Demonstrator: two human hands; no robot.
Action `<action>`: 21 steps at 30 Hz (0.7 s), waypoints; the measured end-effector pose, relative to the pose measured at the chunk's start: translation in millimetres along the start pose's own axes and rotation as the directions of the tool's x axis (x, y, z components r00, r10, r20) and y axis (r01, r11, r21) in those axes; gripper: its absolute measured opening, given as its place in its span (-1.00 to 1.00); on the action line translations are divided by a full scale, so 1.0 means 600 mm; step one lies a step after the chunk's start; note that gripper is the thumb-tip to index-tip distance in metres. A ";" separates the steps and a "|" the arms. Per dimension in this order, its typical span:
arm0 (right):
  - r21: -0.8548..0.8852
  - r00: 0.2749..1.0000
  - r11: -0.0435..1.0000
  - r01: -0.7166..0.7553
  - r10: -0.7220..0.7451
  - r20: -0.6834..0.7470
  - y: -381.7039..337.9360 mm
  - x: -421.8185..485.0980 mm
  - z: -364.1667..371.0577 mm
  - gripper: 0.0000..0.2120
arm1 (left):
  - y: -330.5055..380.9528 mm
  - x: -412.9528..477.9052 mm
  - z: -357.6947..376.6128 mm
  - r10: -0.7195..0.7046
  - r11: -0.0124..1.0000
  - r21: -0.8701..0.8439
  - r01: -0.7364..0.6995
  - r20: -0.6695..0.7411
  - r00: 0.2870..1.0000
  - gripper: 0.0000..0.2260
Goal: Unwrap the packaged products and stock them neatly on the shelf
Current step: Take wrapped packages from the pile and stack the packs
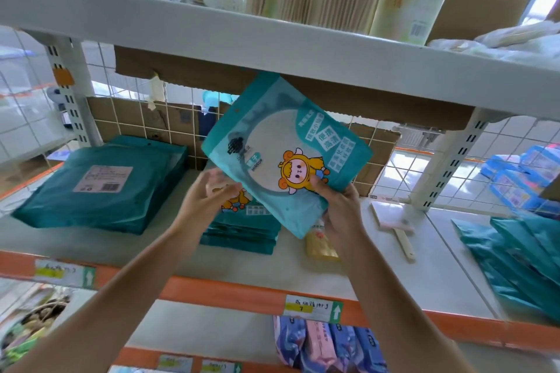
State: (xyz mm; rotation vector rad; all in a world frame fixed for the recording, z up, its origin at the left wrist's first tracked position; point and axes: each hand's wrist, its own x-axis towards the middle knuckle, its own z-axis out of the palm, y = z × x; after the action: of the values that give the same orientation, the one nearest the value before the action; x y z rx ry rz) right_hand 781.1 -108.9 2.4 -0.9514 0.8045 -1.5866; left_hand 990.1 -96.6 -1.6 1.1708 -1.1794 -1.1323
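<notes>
Leave the wrapped bundle (pixel 103 188) on the shelf (pixel 75 242), let your slack-fingered left hand (pixel 209 191), which through the blur seems just to touch it, steady over the stack (pixel 242 230) the tilted mirror pouch (pixel 285 154), and with your right hand (pixel 339 206) gripping its lower corner, lower it squarely.

Teal mirror pouch (pixel 285 154), cartoon sheep on front, tilted, held above the shelf (pixel 424 266), lower edge gripped by right hand (pixel 339 209). Stack (pixel 242 230) of same pouches lies flat under it. Wrapped teal bundle (pixel 103 188), labelled, flat at left. Loose pouches (pixel 521 263) fanned at right.
</notes>
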 end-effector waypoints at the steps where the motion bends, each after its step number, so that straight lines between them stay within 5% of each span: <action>1: 0.026 1.000 0.999 -0.021 0.021 -0.013 0.007 -0.002 0.006 -0.32 | -0.005 0.000 0.003 -0.041 0.997 -0.061 0.043 0.037 0.998 -0.50; 6: 0.036 0.997 0.998 -0.049 0.051 -0.049 0.039 -0.011 0.031 -0.20 | -0.009 0.006 0.018 -0.033 0.945 -0.324 0.036 0.016 0.999 -0.62; 13: -0.252 0.992 0.961 -0.116 0.125 0.021 0.067 -0.027 0.018 -0.79 | -0.017 0.027 0.002 -0.073 0.938 -0.343 0.047 -0.064 0.995 -0.67; 18: -0.331 0.998 0.944 -0.011 0.031 0.057 0.100 -0.035 0.006 -0.76 | -0.010 0.051 -0.009 -0.109 0.945 -0.320 0.069 -0.108 0.988 -0.74; 21: -0.442 0.998 0.895 0.062 -0.048 0.043 0.114 -0.045 -0.011 -0.56 | -0.012 0.073 -0.033 -0.116 0.976 -0.198 0.087 -0.144 0.983 -0.70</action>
State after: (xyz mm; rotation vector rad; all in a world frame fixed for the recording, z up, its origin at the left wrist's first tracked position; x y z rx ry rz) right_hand 808.3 -96.3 -65.2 -1.3310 1.1571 -1.4567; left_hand 1012.5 -139.6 -6.6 1.1588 -0.8800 -1.1810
